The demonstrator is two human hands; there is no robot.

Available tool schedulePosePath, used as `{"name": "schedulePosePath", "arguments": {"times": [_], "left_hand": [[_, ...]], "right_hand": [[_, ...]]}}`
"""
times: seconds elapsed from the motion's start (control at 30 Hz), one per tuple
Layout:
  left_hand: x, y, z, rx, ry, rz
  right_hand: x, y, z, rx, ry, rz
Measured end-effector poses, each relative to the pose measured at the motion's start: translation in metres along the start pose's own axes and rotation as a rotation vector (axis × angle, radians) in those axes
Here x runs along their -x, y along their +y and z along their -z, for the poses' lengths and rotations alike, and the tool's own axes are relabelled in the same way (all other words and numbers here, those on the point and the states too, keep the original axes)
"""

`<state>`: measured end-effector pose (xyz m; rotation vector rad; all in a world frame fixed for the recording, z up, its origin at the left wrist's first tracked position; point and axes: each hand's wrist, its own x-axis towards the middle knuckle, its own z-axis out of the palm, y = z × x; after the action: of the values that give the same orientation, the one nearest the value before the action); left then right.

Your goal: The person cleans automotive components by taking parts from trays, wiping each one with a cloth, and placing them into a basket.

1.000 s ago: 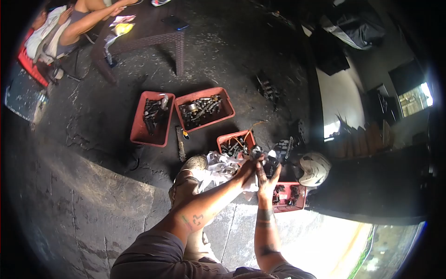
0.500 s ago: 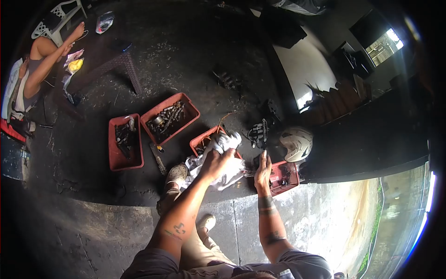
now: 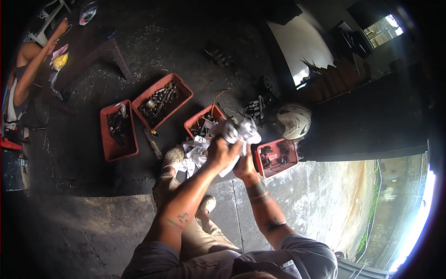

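Note:
A bunched white cloth (image 3: 244, 131) is gripped in my left hand (image 3: 224, 152), whose fingers are closed into its folds. Just to the right and lower, my right hand (image 3: 245, 166) is raised against the same cloth with its fingers curled. Whatever it holds is covered by the cloth and cannot be made out. More white cloth (image 3: 194, 153) hangs or lies to the left of my hands, by my shoe. Behind the hands stands a red bin (image 3: 189, 124) with mixed parts. To the right is another red bin (image 3: 278, 160) holding a few dark parts.
Two red bins (image 3: 134, 135) (image 3: 186, 100) of metal parts stand at left, a brush (image 3: 155, 149) near them. A helmet (image 3: 295, 122) and a metal engine part (image 3: 255, 108) sit at right. A person's bare legs (image 3: 35, 69) and a dark table (image 3: 116, 51) are far left.
My right hand has moved left and up, from above the right bin to the cloth. My left hand has shifted slightly right with the cloth, and the two hands have come together.

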<state>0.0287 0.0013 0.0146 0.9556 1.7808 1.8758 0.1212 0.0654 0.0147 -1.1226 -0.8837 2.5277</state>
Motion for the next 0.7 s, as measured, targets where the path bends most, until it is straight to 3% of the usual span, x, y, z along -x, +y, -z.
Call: {"name": "schedulePosePath", "arguments": {"times": [0.03, 0.1, 0.17, 0.23, 0.3, 0.33, 0.37, 0.43, 0.5, 0.53, 0.57, 0.63, 0.67, 0.7], "left_hand": [[-0.009, 0.001, 0.003, 0.079, 0.089, 0.012], [-0.015, -0.031, -0.015, 0.482, 0.339, 0.264], [-0.026, -0.020, 0.017, 0.228, 0.214, 0.257], [-0.034, -0.042, 0.022, 0.387, 0.251, 0.428], [-0.043, -0.078, 0.068, 0.624, -0.084, 0.645], [-0.043, -0.051, 0.046, 0.768, 0.336, 0.723], [-0.042, -0.052, 0.054, 0.940, 0.309, 0.608], [-0.040, -0.025, 0.066, 1.590, -0.131, 0.572], [-0.026, 0.002, 0.051, 1.201, 0.007, 0.516], [-0.017, 0.009, 0.039, 1.205, 0.023, 0.492], [-0.009, 0.015, 0.026, 1.207, 0.044, 0.467], [0.000, 0.011, 0.008, 0.541, 0.120, 0.167], [0.003, 0.012, -0.004, 0.503, 0.098, 0.072], [0.004, 0.018, -0.008, 0.462, 0.072, -0.019]], "right_hand": [[-0.001, -0.001, -0.013, 0.038, -0.095, 0.156], [-0.007, 0.008, 0.000, 0.766, 0.010, 0.476], [-0.016, 0.013, 0.011, 1.144, 0.077, 0.861], [-0.004, -0.008, -0.011, 1.355, 0.045, 0.768], [0.006, -0.025, -0.024, 1.409, 0.011, 0.988], [0.007, -0.035, -0.027, 1.323, 0.005, 1.079], [0.015, -0.043, -0.028, 1.053, 0.022, 0.940], [0.021, -0.063, -0.034, 1.043, 0.184, 1.018], [0.017, -0.068, -0.032, 1.162, 0.166, 0.998], [0.011, -0.068, -0.036, 1.318, 0.183, 1.184], [0.004, -0.060, -0.037, 1.302, 0.214, 1.195], [0.004, -0.053, -0.041, 1.245, 0.233, 1.107], [0.011, -0.049, -0.049, 0.952, 0.234, 0.893], [0.007, -0.045, -0.043, 0.957, 0.223, 0.880]]}}
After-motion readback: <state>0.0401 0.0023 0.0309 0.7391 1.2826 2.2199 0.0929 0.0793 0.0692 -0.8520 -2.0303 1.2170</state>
